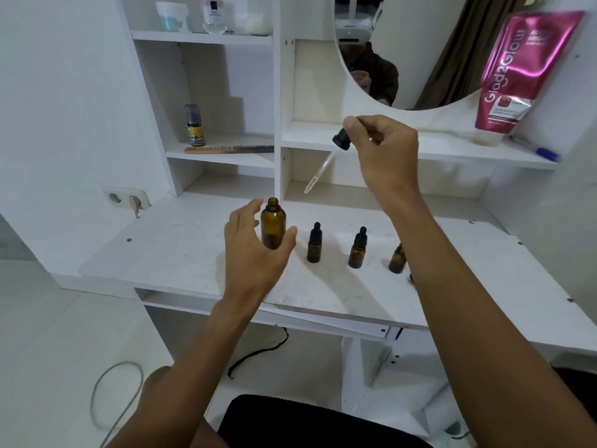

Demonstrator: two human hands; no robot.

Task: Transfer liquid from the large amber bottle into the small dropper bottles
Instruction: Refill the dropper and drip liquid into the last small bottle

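The large amber bottle (273, 226) stands uncapped on the white desk (181, 247). My left hand (255, 250) curves around its lower part with fingers apart, close to the glass; whether it touches I cannot tell. My right hand (381, 150) is raised above the desk and pinches the black bulb of a dropper (326, 160), whose glass pipette slants down to the left. Right of the big bottle stand two small dropper bottles (314, 243) (358, 248) with black caps on. A third small bottle (397, 260) is partly hidden behind my right forearm.
White shelves rise behind the desk, holding a small spray bottle (195, 126), a comb (227, 149), a pink tube (520, 76) and a blue pen (546, 153). A round mirror (420, 50) hangs above. A wall socket (127, 198) sits at left. Cables lie on the floor.
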